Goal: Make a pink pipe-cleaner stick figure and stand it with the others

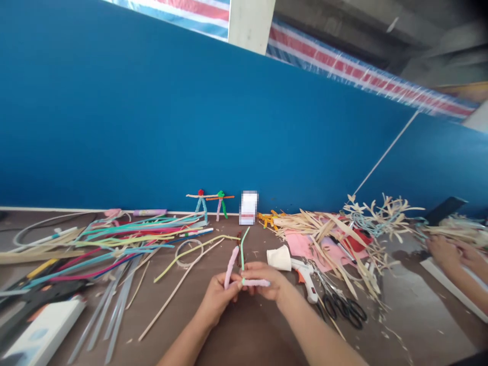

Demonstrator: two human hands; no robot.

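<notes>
1. The left hand and the right hand both hold a fuzzy pink shape over the brown table.
2. A thin green stem pokes up from it.
3. Two little stick people stand by the big blue wall: one with a red head, one with a green head.
4. On the left lie lots of colorful fuzzy sticks and some see-through sticks.
5. On the right are a glue gun, black-handled scissors and curly pale strips.
6. Another person's hands are at the far right.
</notes>
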